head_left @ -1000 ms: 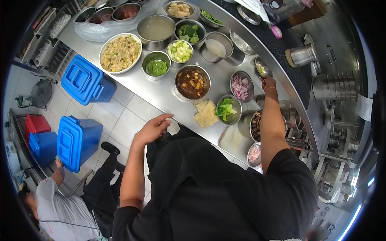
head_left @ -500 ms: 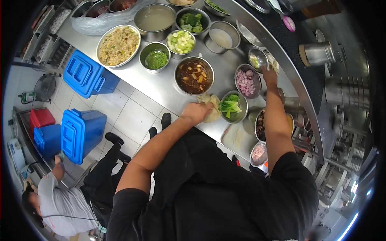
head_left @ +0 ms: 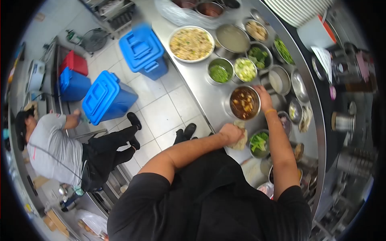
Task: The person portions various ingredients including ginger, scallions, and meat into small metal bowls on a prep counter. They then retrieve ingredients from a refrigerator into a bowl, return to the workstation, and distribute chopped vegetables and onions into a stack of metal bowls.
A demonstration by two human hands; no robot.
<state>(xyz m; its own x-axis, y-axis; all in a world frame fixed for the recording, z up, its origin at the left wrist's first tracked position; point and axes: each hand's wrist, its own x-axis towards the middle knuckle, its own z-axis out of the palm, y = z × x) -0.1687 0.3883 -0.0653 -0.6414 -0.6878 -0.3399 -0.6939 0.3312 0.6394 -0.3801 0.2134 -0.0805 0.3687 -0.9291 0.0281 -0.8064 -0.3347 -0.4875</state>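
My left hand (head_left: pixel 230 133) is closed on a crumpled pale cloth (head_left: pixel 240 138) on the steel counter, just below the bowl of brown sauce with pale cubes (head_left: pixel 244 103). My right hand (head_left: pixel 263 99) grips that bowl's right rim, with a yellow band at the wrist. The bowl stands upright on the counter. Below my right forearm sits a bowl of leafy greens (head_left: pixel 259 142). A bowl of chopped red onion (head_left: pixel 285 121) is partly hidden behind the same arm. To the right, a small metal bowl (head_left: pixel 296 111) holds a few pale pieces.
Fried rice (head_left: pixel 191 43), chopped green onion (head_left: pixel 220 73), diced pale green vegetable (head_left: pixel 245 69), broccoli (head_left: pixel 258 57) and a pot of cloudy liquid (head_left: pixel 232 38) line the counter. Blue lidded bins (head_left: pixel 108 96) stand on the floor. A person in grey (head_left: pixel 58 146) is at left.
My right hand has left the small metal bowl and moved to the rim of the sauce bowl. My left hand keeps the cloth. The camera view has turned and shifted.
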